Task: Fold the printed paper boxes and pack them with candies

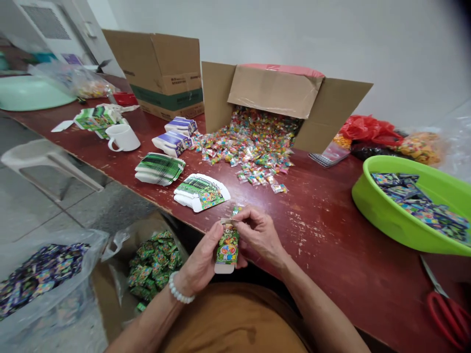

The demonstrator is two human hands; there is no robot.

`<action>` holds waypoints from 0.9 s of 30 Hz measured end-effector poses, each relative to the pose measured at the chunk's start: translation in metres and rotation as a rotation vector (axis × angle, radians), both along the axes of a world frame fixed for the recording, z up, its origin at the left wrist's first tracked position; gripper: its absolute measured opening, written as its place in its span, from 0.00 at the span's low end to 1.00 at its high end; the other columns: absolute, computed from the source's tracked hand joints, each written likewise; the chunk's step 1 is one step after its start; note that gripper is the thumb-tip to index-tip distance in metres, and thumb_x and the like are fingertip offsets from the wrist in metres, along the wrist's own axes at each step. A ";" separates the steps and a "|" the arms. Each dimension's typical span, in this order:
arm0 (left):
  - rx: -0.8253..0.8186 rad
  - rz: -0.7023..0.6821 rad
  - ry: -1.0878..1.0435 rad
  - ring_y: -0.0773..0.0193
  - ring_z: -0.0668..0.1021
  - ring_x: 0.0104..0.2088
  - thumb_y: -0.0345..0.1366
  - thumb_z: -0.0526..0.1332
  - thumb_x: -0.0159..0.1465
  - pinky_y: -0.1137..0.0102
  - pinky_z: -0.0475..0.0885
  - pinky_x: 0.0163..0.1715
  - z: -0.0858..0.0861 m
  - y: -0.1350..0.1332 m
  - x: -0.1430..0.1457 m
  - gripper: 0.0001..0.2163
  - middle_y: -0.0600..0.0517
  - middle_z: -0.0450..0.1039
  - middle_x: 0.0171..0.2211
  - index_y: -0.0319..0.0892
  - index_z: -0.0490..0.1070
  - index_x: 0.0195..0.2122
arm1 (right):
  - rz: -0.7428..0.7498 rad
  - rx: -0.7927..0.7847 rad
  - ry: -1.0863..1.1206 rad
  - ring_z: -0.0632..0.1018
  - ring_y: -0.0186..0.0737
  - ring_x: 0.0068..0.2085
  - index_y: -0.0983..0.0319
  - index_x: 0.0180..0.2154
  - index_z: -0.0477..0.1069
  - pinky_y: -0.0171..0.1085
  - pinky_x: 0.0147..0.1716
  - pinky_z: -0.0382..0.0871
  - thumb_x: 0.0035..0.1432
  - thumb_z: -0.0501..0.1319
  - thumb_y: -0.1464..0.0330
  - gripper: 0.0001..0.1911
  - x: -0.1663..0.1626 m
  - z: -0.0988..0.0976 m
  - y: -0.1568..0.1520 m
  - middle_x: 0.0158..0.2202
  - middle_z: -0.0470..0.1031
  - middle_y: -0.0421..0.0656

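Note:
My left hand (204, 252) is wrapped round a small green printed carton (227, 247), held upright above my lap with a white flap at its lower end. At the carton's upper end, my right hand (257, 230) pinches the top flap between thumb and finger. Just behind the fingers, a small wrapped candy (236, 210) shows in part. On the table nearby lie a fanned stack of flat green cartons (201, 192) and another green stack (159, 168). Loose wrapped candies (250, 147) spill out of an open cardboard box (272, 90).
Purple cartons (172, 142) and a white mug (123, 138) stand left. A lime-green basin (371, 196) with packets and red-handled scissors (447, 314) are right. Below left are a box of green packets (154, 264) and a bag of purple packets (40, 274), near a stool (44, 154).

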State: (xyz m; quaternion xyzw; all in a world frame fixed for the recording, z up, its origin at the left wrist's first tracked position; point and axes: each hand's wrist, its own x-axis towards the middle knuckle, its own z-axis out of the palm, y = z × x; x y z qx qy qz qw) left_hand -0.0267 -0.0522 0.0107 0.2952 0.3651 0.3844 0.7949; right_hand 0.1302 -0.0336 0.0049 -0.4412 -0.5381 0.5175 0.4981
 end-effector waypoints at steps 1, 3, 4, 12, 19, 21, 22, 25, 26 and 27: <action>-0.023 -0.019 -0.003 0.62 0.79 0.21 0.56 0.60 0.62 0.68 0.75 0.22 0.000 -0.001 0.001 0.24 0.49 0.77 0.30 0.41 0.68 0.48 | 0.024 0.004 -0.015 0.74 0.38 0.28 0.58 0.34 0.75 0.36 0.26 0.69 0.56 0.65 0.59 0.10 0.001 0.001 -0.001 0.29 0.75 0.42; -0.028 0.002 0.019 0.63 0.77 0.17 0.56 0.58 0.63 0.70 0.72 0.17 0.000 -0.001 0.003 0.24 0.51 0.76 0.26 0.42 0.68 0.50 | 0.061 0.067 -0.075 0.77 0.40 0.33 0.59 0.33 0.76 0.38 0.31 0.71 0.56 0.66 0.60 0.09 0.003 0.004 -0.003 0.32 0.77 0.44; -0.018 0.025 0.028 0.64 0.76 0.17 0.55 0.58 0.64 0.72 0.71 0.15 0.001 -0.001 0.003 0.23 0.51 0.76 0.26 0.42 0.68 0.51 | 0.070 0.106 -0.104 0.77 0.41 0.36 0.59 0.32 0.76 0.39 0.34 0.72 0.57 0.66 0.60 0.09 0.004 0.006 -0.003 0.34 0.77 0.45; 0.136 0.027 0.107 0.67 0.74 0.17 0.57 0.51 0.66 0.74 0.70 0.17 -0.004 0.007 0.003 0.29 0.51 0.75 0.25 0.43 0.65 0.60 | 0.248 -0.132 0.144 0.72 0.30 0.21 0.61 0.36 0.73 0.34 0.21 0.70 0.55 0.67 0.61 0.11 0.001 0.008 0.007 0.36 0.79 0.42; 0.254 -0.004 0.210 0.68 0.74 0.18 0.57 0.49 0.67 0.74 0.69 0.18 -0.004 0.010 0.000 0.30 0.50 0.75 0.27 0.41 0.66 0.61 | 0.176 -0.136 0.178 0.74 0.32 0.22 0.62 0.29 0.74 0.33 0.21 0.70 0.52 0.70 0.61 0.11 0.001 0.013 0.016 0.30 0.79 0.42; 0.241 0.003 0.206 0.67 0.74 0.17 0.57 0.49 0.67 0.74 0.69 0.17 -0.004 0.010 0.000 0.30 0.50 0.75 0.26 0.42 0.65 0.62 | 0.200 -0.113 0.145 0.74 0.32 0.22 0.61 0.30 0.74 0.34 0.22 0.70 0.54 0.68 0.61 0.11 0.002 0.014 0.013 0.31 0.78 0.41; 0.226 0.010 0.200 0.67 0.74 0.17 0.57 0.50 0.67 0.74 0.68 0.17 -0.005 0.011 0.000 0.30 0.50 0.75 0.25 0.43 0.64 0.62 | 0.220 -0.078 0.098 0.74 0.32 0.22 0.61 0.30 0.73 0.34 0.23 0.70 0.57 0.66 0.60 0.11 0.002 0.015 0.010 0.32 0.78 0.41; 0.152 0.041 0.171 0.65 0.75 0.17 0.57 0.51 0.66 0.73 0.68 0.15 -0.009 0.010 0.002 0.29 0.51 0.75 0.25 0.45 0.64 0.62 | 0.178 0.163 -0.176 0.77 0.37 0.32 0.60 0.33 0.74 0.37 0.34 0.72 0.62 0.61 0.63 0.08 0.000 0.013 0.001 0.38 0.76 0.44; 0.122 0.051 0.162 0.65 0.75 0.17 0.57 0.52 0.66 0.73 0.68 0.15 -0.011 0.009 0.003 0.28 0.51 0.75 0.26 0.45 0.65 0.60 | 0.136 0.257 -0.289 0.77 0.39 0.37 0.60 0.35 0.75 0.39 0.39 0.71 0.62 0.61 0.65 0.07 -0.001 0.011 -0.001 0.39 0.76 0.45; 0.088 0.054 0.155 0.65 0.74 0.16 0.57 0.52 0.66 0.73 0.68 0.14 -0.013 0.007 0.004 0.28 0.51 0.75 0.27 0.45 0.66 0.59 | 0.104 0.333 -0.391 0.76 0.40 0.40 0.60 0.35 0.75 0.40 0.42 0.70 0.61 0.61 0.67 0.06 -0.001 0.009 -0.003 0.40 0.76 0.46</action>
